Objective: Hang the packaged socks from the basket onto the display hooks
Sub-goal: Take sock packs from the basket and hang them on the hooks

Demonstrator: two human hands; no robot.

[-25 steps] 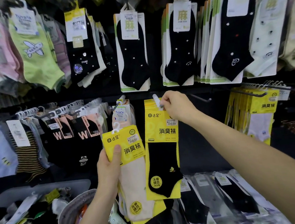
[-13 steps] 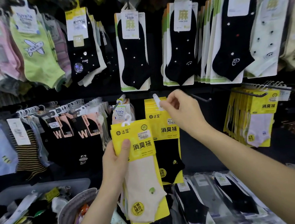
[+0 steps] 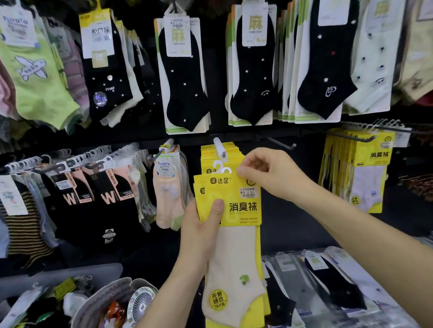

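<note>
Packaged cream socks (image 3: 233, 243), upright on their yellow card, are gripped at the left edge by the left hand (image 3: 201, 239), white hanger loop (image 3: 221, 166) just below the display hook (image 3: 219, 148), right hand (image 3: 272, 176) pinching the top corner.

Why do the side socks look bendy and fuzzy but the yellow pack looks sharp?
Head view: the wide-angle lens curves the rows, so the green airplane sock leans; head view, corners: labels smear unreadably; head view, middle: the yellow pack, held by the left hand and pinched by the right hand, is brightly lit with crisp print.
</note>
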